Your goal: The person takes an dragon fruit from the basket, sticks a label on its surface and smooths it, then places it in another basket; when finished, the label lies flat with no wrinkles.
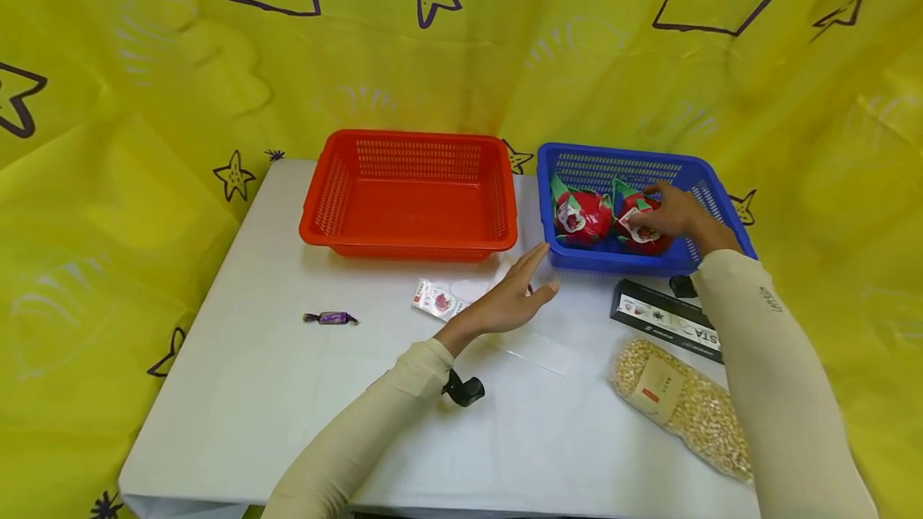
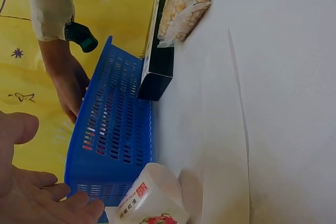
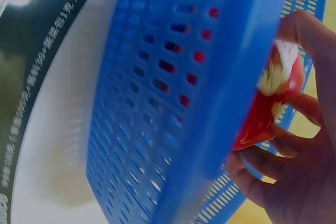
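Observation:
My right hand (image 1: 672,213) reaches into the blue basket (image 1: 620,263) and grips the right one of two red packets (image 1: 644,245) with green tips and a white label. In the right wrist view its fingers and thumb are round the shiny red packet (image 3: 257,124), just behind the basket's rim. The other red packet (image 1: 582,219) lies to its left in the basket. My left hand (image 1: 508,299) holds nothing; its fingers are extended, fingertips near the basket's front left corner. Below it is a white packet (image 2: 152,203) with a red fruit print, partly hidden in the head view.
A red basket (image 1: 411,251) stands left of the blue one. A purple wrapped candy (image 1: 330,318) lies at the left. On the right are a black box (image 1: 667,323) and a bag of corn kernels (image 1: 685,407), partly behind my right sleeve. A yellow patterned cloth (image 1: 461,62) hangs behind the table.

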The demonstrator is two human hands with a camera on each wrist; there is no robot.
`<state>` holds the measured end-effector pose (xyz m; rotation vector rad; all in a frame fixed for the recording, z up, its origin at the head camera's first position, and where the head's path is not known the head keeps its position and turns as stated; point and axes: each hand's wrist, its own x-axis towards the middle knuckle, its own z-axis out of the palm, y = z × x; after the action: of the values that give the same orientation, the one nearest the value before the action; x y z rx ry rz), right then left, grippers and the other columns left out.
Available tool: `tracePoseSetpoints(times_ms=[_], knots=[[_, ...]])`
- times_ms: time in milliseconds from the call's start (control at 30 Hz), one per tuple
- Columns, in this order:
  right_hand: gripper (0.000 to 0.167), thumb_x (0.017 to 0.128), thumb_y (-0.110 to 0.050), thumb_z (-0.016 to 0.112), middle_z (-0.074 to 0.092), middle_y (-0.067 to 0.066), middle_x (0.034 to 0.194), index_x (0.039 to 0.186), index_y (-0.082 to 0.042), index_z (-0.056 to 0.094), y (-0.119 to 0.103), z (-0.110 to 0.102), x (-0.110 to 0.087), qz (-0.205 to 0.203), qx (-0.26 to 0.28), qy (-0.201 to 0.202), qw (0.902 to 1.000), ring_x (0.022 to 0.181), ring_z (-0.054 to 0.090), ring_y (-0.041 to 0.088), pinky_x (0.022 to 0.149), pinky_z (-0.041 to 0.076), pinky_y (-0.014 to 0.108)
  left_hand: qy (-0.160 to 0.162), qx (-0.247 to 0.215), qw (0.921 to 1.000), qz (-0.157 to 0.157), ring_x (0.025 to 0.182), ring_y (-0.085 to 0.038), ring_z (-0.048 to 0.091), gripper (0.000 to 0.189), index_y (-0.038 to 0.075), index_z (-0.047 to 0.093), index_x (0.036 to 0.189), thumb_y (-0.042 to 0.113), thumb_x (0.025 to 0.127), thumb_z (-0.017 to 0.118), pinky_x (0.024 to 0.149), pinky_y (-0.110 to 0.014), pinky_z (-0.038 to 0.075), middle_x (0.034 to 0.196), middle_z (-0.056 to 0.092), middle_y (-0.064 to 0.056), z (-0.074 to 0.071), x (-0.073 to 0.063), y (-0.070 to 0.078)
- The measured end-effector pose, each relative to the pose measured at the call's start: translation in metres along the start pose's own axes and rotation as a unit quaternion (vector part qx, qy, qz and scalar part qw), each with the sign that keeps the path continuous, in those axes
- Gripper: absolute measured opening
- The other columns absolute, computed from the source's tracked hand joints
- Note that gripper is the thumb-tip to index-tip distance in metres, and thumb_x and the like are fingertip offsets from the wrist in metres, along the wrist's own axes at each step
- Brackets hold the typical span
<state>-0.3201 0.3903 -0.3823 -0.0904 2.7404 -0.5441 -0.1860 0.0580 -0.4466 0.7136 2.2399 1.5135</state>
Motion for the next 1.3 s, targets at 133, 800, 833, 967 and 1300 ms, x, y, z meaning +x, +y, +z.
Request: tracePoseSetpoints(times_ms=[133,800,833,967,1300], knots=[[0.081,0.101,-0.037,0.067,0.047,0.042,0.140,0.154,0.011,0.030,0.002,-0.002,-0.003,0.009,-0.016,-0.007,0.9998,0.122,0.049,0.058,0.103,0.049,0.068,0.000,-0.008,1.0000,-0.002,0.165,-0.022,0.011,0.076,0.013,0.008,0.172,0.036,0.112,0.049,0.128,-0.045,0.031,0.180,0.006,-0.004,0.002,-0.002,0.000],[0.081,0.113,-0.049,0.031,0.033,0.042,0.148,0.158,0.018,0.016,-0.004,0.007,-0.011,0.051,0.110,-0.046,0.9915,0.129,0.042,0.055,0.106,0.050,0.064,-0.004,-0.016,0.9999,-0.002,0.165,-0.021,0.008,0.077,0.014,0.006,0.172,0.032,0.112,0.051,0.126,-0.047,0.034,0.180,0.003,-0.002,-0.001,-0.014,0.000],[0.084,0.113,-0.051,0.030,0.033,0.043,0.147,0.157,0.018,0.015,-0.003,0.008,-0.010,0.049,0.106,-0.047,0.9921,0.128,0.042,0.055,0.103,0.052,0.063,-0.005,-0.015,0.9999,-0.002,0.165,-0.021,0.008,0.077,0.014,0.006,0.172,0.032,0.112,0.051,0.127,-0.047,0.033,0.180,0.003,-0.002,-0.001,-0.015,0.000],[0.090,0.112,-0.056,0.028,0.035,0.044,0.145,0.156,0.021,0.013,-0.001,0.010,-0.011,0.036,0.084,-0.047,0.9947,0.125,0.044,0.056,0.100,0.055,0.061,-0.006,-0.015,0.9999,-0.003,0.166,-0.021,0.008,0.077,0.015,0.006,0.172,0.033,0.112,0.051,0.127,-0.048,0.032,0.180,0.003,-0.002,-0.001,-0.016,-0.001],[0.098,0.109,-0.066,0.026,0.034,0.045,0.149,0.157,0.020,0.016,-0.005,0.013,-0.013,0.028,0.055,-0.019,0.9979,0.136,0.037,0.062,0.116,0.033,0.074,-0.003,-0.023,0.9997,-0.005,0.165,-0.022,0.009,0.077,0.015,0.006,0.172,0.034,0.112,0.050,0.128,-0.048,0.031,0.180,0.003,-0.002,-0.004,-0.017,0.001]])
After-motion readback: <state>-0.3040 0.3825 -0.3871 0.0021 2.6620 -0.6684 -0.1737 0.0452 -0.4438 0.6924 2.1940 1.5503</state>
